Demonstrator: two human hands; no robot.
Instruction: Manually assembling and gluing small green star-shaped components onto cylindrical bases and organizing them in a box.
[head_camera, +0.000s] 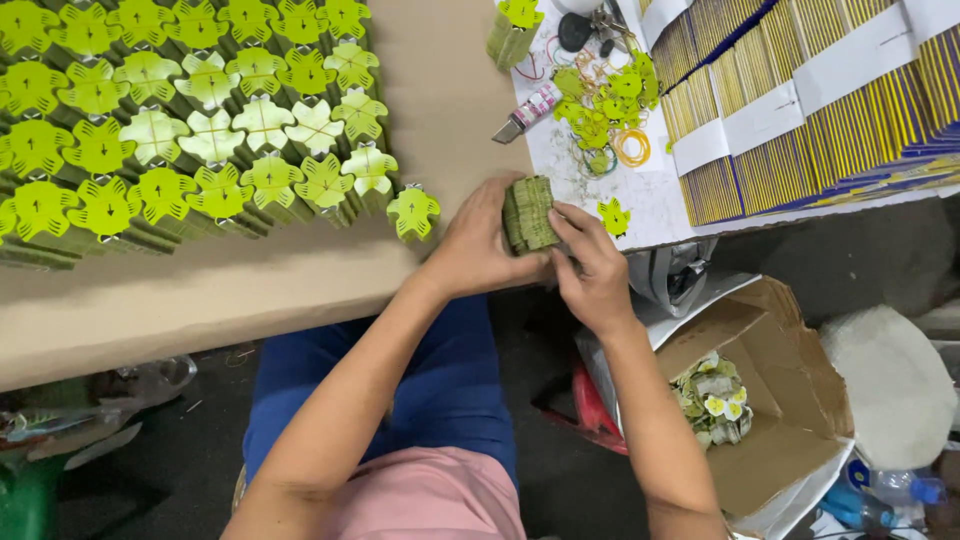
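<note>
My left hand (473, 243) and my right hand (592, 270) together grip a thick stack of green paper cut-outs (527, 213) at the near edge of the brown table (440, 110). The left hand holds it from the left, the right hand's fingers press on its right side. A single yellow-green cut-out (613, 216) lies just right of the stack on a white sheet (650, 190). One clipped bundle (413, 211) stands just left of my left hand.
Many clipped green bundles (190, 120) stand in rows at the left. Loose cut-outs and rubber bands (605, 115) lie on the white sheet, beside a cutter knife (528, 112). Yellow-and-blue banded stacks (810, 100) fill the right. An open cardboard box (770, 390) sits on the floor.
</note>
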